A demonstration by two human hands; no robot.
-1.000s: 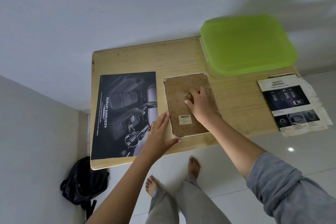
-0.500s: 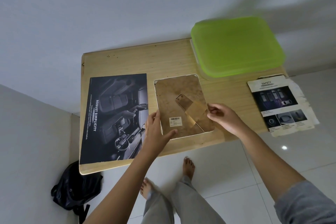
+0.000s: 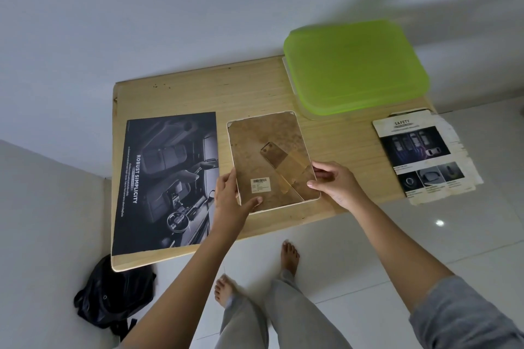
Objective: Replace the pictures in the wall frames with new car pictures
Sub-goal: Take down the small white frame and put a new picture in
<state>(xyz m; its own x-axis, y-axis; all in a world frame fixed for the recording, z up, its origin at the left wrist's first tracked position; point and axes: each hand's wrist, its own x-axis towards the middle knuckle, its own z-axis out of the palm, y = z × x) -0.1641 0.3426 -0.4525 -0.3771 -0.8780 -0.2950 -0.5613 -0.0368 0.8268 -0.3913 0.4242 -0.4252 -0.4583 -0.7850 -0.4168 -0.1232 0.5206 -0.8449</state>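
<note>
A picture frame [image 3: 263, 150] lies face down on the wooden table [image 3: 184, 93], its brown back board up, with a barcode sticker and a fold-out stand. My left hand [image 3: 229, 198] grips the frame's near left edge, thumb on the back board. My right hand [image 3: 334, 181] holds the frame's right edge near the stand's foot. A dark car interior picture [image 3: 167, 178] reading "ROBUST SIMPLICITY" lies left of the frame. A worn "SAFETY" car picture [image 3: 422, 153] lies at the table's right end, overhanging the edge.
A green-lidded plastic box [image 3: 354, 65] stands at the back right of the table against the white wall. A black bag [image 3: 113, 295] sits on the tiled floor under the table's left corner. My bare feet stand in front of the table.
My right hand left the middle of the back board and moved to the frame's right edge, uncovering the stand. My left hand shifted from flat on the table to gripping the left edge.
</note>
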